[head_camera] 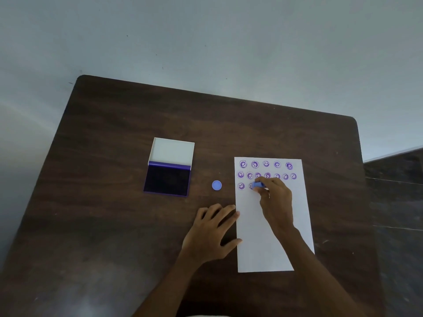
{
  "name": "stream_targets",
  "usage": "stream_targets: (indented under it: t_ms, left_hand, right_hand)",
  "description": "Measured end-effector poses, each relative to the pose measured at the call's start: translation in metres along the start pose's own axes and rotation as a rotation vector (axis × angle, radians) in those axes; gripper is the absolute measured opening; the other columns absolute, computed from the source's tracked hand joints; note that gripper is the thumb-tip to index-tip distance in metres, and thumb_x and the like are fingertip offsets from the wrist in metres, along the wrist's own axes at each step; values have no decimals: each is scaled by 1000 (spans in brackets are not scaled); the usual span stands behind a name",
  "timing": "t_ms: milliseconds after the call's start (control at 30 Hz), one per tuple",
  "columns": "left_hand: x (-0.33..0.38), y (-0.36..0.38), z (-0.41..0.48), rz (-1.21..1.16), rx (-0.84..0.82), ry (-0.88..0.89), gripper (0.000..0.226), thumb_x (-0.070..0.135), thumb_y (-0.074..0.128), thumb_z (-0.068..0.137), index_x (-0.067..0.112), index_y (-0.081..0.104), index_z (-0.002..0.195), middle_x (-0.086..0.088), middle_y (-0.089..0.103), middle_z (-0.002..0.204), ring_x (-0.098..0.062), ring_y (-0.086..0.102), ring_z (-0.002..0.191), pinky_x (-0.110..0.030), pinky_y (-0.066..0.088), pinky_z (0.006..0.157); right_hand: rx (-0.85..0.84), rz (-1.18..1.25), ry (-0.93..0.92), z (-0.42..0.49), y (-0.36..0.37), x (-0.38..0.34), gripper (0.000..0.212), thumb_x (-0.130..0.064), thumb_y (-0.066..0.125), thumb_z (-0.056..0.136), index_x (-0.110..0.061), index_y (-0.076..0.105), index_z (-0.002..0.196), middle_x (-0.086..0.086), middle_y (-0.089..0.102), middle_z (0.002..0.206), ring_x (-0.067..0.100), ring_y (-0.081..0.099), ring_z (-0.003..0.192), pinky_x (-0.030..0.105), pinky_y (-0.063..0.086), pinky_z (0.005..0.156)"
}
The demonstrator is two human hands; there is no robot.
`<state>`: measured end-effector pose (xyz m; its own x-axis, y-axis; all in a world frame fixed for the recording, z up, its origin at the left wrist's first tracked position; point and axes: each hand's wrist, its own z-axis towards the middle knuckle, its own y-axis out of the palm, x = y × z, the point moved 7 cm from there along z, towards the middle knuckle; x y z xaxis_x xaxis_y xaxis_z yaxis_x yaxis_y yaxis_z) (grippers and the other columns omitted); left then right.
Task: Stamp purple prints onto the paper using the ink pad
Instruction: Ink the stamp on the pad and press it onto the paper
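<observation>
The small blue plastic stamp (pixel 259 184) sits in the right hand (pixel 275 202), the grip pinching its short barrel between thumb and fingertips, its face down on the white rectangular sheet of paper (pixel 270 236). It stands in the third row of round purple smiley prints (pixel 266 164), just at 3 o'clock of that row's first two marks. Judging by its size, the stamp is light and rigid, with a smooth shell that could slip under a loose pinch. The sensible hold is low on the barrel, close to the face, so pressure goes straight down and the print does not smear.

The paper is thin and limp and would likely slide on the dark brown wood-grain surface (pixel 114 225). The left hand (pixel 212 232) lies flat with fingers spread, its fingertips touching the sheet's edge at 9 o'clock, which should pin it.

The open rectangular ink pad (pixel 168 181), with a dark purple felt bed in a stiff purple tray and a white lid tipped back at its 12 o'clock side, rests well apart from the paper at 9 o'clock. Its felt looks soft and wet, so a light dab should be enough. A round pale blue plastic cap (pixel 216 185) lies between pad and paper.
</observation>
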<state>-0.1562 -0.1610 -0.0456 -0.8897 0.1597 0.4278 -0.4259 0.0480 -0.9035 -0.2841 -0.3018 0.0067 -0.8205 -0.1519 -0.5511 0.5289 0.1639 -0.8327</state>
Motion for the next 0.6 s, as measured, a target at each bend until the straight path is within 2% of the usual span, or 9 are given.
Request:
stream_targets:
  t_ms: [267,433,600]
  left_hand:
    - [2,-5,1,9,2,8,62,68,44,90,30,54,138,6,52,145,-20,49,126,-42,45,100]
    - [2,-6,1,11,2,6,62,68,45,89,30,54,137,6,52,145,-20,51,126,-43,45,100]
    - [2,-7,0,12,-2,4,62,69,41,90,30,55,137,6,52,145,-20,51,126,-42,45,101]
  right_hand:
    - [-11,-13,-4,2,6,1,27,-4,77,73,-7,69,99,13,71,105,24,66,87,22,45,84]
    - [-3,-25,3,3,9,4,28,-5,77,73,-8,69,100,11,71,105,23,66,87,16,41,82]
    - [0,-53,-5,1,12,3,33,-9,79,71,-6,68,102,11,71,104,23,67,86,24,45,83]
